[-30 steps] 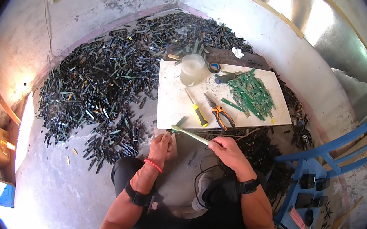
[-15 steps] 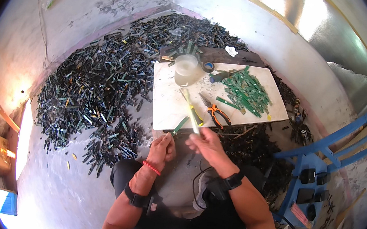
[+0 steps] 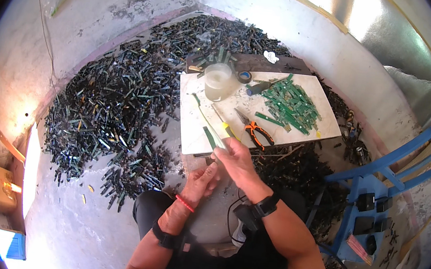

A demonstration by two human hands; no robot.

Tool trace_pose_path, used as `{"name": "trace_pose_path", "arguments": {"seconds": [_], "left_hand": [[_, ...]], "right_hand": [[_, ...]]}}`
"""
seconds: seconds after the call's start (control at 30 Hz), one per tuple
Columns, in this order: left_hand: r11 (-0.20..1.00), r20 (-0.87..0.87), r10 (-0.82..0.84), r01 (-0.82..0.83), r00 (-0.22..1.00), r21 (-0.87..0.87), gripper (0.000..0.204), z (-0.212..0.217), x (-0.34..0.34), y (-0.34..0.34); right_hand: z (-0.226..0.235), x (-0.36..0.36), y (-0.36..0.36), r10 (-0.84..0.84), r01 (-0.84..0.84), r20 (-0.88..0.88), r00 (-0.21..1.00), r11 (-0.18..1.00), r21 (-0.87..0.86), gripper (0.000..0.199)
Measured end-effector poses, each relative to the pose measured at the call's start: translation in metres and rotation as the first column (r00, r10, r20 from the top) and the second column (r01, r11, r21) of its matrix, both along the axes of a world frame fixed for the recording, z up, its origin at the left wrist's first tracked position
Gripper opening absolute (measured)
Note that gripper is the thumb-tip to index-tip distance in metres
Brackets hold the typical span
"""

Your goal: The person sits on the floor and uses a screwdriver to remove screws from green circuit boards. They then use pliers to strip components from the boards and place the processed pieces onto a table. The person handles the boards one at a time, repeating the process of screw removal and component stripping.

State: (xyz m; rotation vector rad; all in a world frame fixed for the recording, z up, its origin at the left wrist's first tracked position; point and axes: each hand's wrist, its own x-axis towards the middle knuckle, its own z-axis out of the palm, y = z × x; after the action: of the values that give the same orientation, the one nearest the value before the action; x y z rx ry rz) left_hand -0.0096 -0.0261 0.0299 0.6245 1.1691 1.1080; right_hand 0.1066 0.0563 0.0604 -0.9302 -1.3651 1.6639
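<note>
My right hand (image 3: 238, 161) is closed round a toothbrush with a long pale handle (image 3: 208, 117); its head points away over the white board (image 3: 187, 137). A green circuit board strip (image 3: 209, 138) slants beside the handle, its near end meeting my right fingertips. Just below, my left hand (image 3: 202, 181) has its fingers closed, the tips close to that end; whether they grip the strip is hidden. Beyond my hands lie orange-and-black pliers (image 3: 256, 133) and a yellow-handled screwdriver (image 3: 230, 131).
A cloudy tub (image 3: 218, 84), a tape roll (image 3: 244, 77), a dark cylinder (image 3: 257, 89) and a heap of green strips (image 3: 293, 106) occupy the board. Dark strips (image 3: 107, 101) cover the floor at left and behind. A blue chair (image 3: 356, 203) stands right, holding black devices.
The toothbrush has swung toward the left and now lies lower over the board. The strip, earlier pinched in my left hand, has turned to slant the other way, against my right fingers.
</note>
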Motion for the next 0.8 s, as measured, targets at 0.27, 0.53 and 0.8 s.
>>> {"name": "trace_pose_path", "arguments": {"seconds": [0.27, 0.53, 0.8], "left_hand": [[0.983, 0.208, 0.173, -0.155, 0.963, -0.101, 0.047, -0.006, -0.016, 0.005], [0.997, 0.058, 0.074, -0.074, 0.996, 0.002, 0.04, 0.0, -0.013, -0.003], [0.986, 0.026, 0.162, -0.162, 0.986, -0.03, 0.034, -0.011, -0.016, -0.002]], "right_hand": [[0.036, 0.041, 0.018, 0.268, -0.27, 0.33, 0.905, 0.962, -0.04, 0.017], [0.029, 0.054, 0.02, 0.389, -0.429, 0.451, 0.803, 0.903, -0.016, 0.02], [0.003, 0.048, 0.024, -0.054, -0.123, 0.418, 0.907, 0.914, 0.386, 0.025]]}}
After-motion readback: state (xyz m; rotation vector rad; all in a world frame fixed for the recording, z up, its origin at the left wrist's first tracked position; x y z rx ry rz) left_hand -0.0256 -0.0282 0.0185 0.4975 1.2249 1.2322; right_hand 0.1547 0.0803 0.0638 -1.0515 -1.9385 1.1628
